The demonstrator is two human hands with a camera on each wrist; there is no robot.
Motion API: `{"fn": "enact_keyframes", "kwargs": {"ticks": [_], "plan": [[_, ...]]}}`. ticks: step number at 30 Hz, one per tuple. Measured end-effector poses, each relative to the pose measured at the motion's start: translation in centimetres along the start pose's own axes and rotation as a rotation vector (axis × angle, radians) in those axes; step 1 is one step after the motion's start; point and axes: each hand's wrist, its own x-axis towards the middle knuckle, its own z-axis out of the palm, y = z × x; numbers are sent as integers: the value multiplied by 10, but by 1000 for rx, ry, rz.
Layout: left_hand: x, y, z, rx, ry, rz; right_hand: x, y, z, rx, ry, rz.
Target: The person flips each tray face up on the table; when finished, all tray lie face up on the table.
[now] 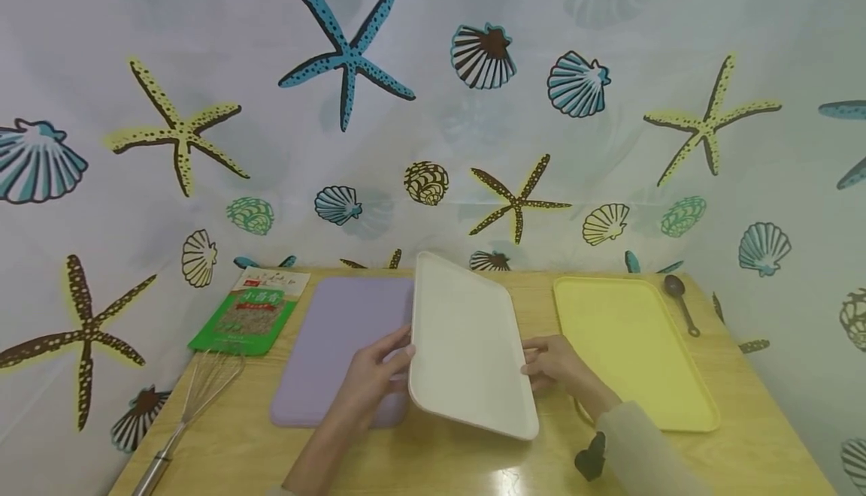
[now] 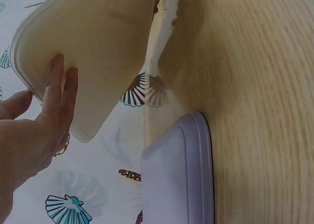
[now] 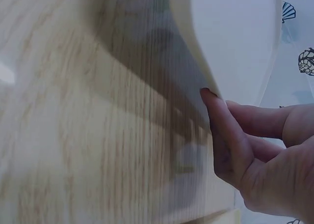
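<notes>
A white rectangular tray [image 1: 467, 346] is held tilted above the table, its left side higher than its right. My left hand [image 1: 377, 376] grips its left edge, thumb on the rim and fingers spread on the underside, as the left wrist view shows. On the opposite edge my right hand [image 1: 558, 367] pinches the rim between thumb and fingers [image 3: 230, 130]. A purple tray [image 1: 341, 346] lies flat on the table to the left, partly behind my left hand. Flat on the right lies a yellow tray [image 1: 629, 353], overlapped by my right forearm.
At the left stand out a green packet [image 1: 250, 312] and a wire whisk [image 1: 183, 424]. A dark spoon [image 1: 682, 304] lies beyond the yellow tray. Near my right sleeve is a small dark object [image 1: 591, 457]. A patterned curtain [image 1: 433, 105] closes off the wooden table's [image 1: 433, 466] back and sides.
</notes>
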Motion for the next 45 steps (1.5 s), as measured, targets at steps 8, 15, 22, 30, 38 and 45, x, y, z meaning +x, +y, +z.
{"fn": "enact_keyframes", "kwargs": {"ticks": [8, 15, 22, 30, 38, 45], "plan": [[26, -18, -6, 17, -10, -30, -5, -4, -17, 16, 7, -28], [44, -25, -5, 116, -19, -61, 1, -11, -29, -21, 38, -45], [63, -31, 2, 294, 9, -80, 5, -13, -38, -80, 69, -55], [73, -38, 14, 429, 100, -60, 11, -10, -43, -104, 102, -43], [78, -51, 21, 538, 119, 3, 14, -3, -42, -143, 132, 4], [74, -48, 27, 717, 138, 72, 17, 2, -41, -148, 143, 16]]}}
